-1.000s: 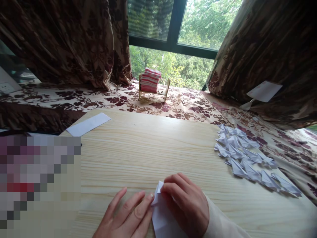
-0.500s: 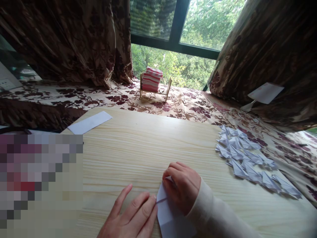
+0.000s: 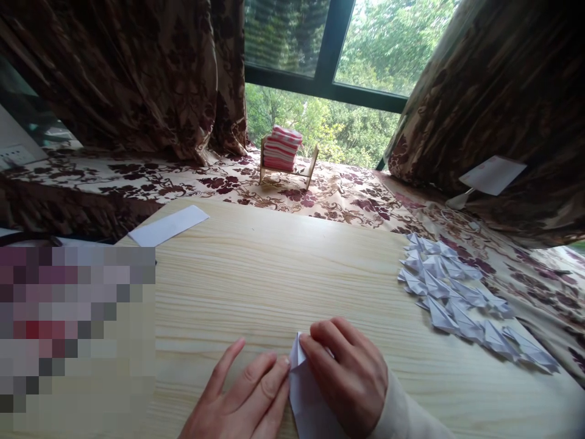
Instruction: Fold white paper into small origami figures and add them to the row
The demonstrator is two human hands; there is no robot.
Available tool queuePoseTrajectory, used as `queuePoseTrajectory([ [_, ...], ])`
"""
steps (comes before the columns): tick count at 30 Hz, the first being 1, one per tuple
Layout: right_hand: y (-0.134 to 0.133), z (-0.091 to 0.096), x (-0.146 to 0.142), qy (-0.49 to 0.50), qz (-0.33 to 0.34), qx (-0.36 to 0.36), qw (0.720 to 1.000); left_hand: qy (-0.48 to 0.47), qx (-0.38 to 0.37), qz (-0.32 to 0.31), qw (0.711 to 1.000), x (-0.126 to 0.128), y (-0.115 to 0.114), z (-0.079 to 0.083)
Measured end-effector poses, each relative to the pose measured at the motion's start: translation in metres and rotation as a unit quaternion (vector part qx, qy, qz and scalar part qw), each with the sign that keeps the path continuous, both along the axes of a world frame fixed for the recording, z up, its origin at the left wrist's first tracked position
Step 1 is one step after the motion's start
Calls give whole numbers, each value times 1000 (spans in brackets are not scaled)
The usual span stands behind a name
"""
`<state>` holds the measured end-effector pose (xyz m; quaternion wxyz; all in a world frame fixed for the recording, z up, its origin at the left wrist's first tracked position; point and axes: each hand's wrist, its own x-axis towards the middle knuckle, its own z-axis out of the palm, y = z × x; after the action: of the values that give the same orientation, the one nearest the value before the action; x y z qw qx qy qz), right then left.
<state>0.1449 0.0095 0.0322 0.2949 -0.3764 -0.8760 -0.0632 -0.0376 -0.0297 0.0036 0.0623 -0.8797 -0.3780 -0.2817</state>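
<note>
A white sheet of paper (image 3: 311, 405) lies on the table in front of me, its far end folded into a slanted corner flap. My right hand (image 3: 350, 372) is closed, thumb and bent fingers pressing on that flap near the tip, and covers the paper's right side. Along the left edge of the paper rests my left hand (image 3: 251, 390), fingers stretched out and flat, the index fingertip touching the edge by the fold. The near end of the paper runs out of view.
Several folded white paper pieces (image 3: 452, 292) lie in rows at the table's right. A white paper strip (image 3: 171, 224) sits at the far left of the wooden table (image 3: 256, 268). Beyond are a small rack (image 3: 308, 171) with striped cloths (image 3: 281, 149) and a white lamp (image 3: 493, 175).
My right hand has moved toward me and slightly right, off the paper's tip, and the folded corner now shows a narrow creased point. My left hand has stayed nearly still.
</note>
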Motion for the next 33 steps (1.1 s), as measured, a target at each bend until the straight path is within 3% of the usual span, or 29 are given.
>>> queuePoseTrajectory([
  [8,-7,-2,-2,48,44,-71,995,-18,12,-4,1000,-1,-1,-1],
  [23,-9,-10,-6,41,21,-33,998,2,-48,-13,999,-6,-3,-2],
  [28,-11,-14,-4,33,10,-61,998,-62,-54,27,996,-4,-3,4],
  [33,-10,-14,-6,33,0,-55,998,-56,-49,33,997,3,3,11],
])
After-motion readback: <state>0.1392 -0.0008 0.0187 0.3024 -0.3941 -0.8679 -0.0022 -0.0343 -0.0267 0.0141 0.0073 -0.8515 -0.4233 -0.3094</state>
